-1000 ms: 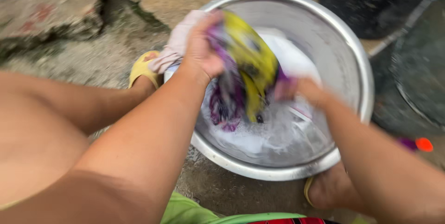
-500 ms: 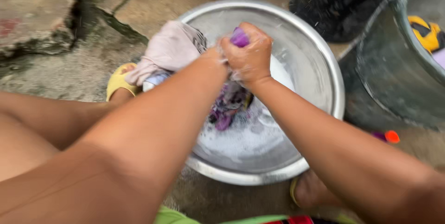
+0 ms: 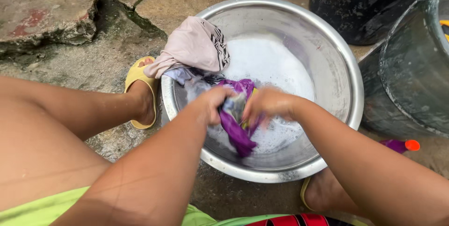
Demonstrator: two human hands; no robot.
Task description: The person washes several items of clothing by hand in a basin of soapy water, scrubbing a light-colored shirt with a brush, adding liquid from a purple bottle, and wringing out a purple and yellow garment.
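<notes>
A wide metal basin (image 3: 343, 74) of soapy water stands on the ground between my feet. My left hand (image 3: 213, 104) and my right hand (image 3: 266, 107) both grip a wet purple and yellow cloth (image 3: 234, 128), bunched between them over the near side of the basin. The hands are blurred by motion. A pale pink garment (image 3: 194, 48) with a black-and-white patterned edge hangs over the basin's left rim, just beyond my left hand.
My left foot in a yellow sandal (image 3: 138, 78) rests beside the basin. Two dark buckets (image 3: 407, 76) (image 3: 360, 1) stand at right. A purple bottle with an orange cap (image 3: 402, 145) lies by the nearer bucket. Cracked concrete and a broken slab (image 3: 47, 15) lie at left.
Both hands have dropped from above the basin's middle to its near side, still holding the cloth, and pulled slightly apart. The cloth now sits low near the suds.
</notes>
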